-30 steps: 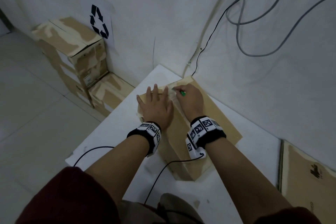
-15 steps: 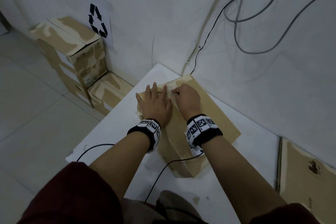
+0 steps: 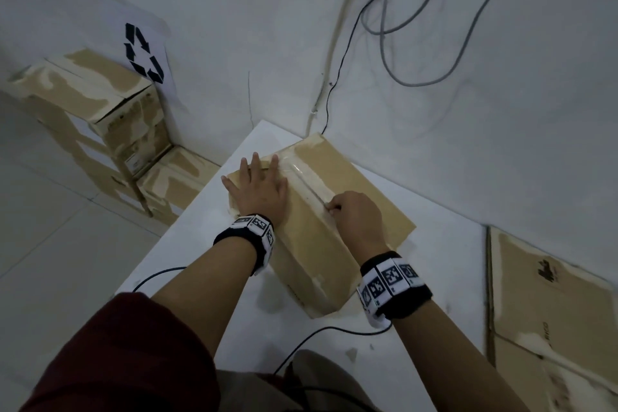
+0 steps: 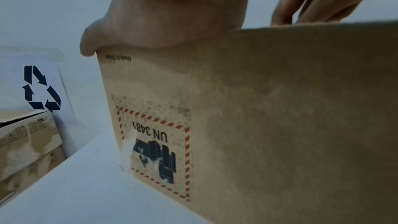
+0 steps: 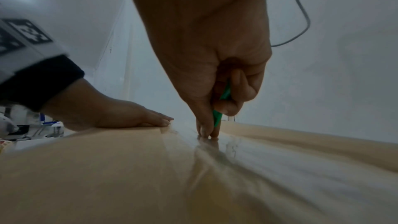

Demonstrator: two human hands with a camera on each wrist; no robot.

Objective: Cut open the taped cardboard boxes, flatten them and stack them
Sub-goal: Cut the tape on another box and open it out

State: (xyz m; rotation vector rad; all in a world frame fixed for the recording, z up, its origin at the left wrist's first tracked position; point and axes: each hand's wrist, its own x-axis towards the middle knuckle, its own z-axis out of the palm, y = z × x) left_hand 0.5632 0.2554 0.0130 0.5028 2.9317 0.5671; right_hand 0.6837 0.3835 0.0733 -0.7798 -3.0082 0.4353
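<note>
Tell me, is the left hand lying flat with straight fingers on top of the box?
Yes, the left hand lies flat, fingers spread and straight, pressing on the top of the box beside the taped seam.

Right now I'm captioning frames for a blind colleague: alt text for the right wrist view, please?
A right hand pinches a green cutter onto the clear tape seam of a cardboard box. The left hand lies flat on the box top.
</note>
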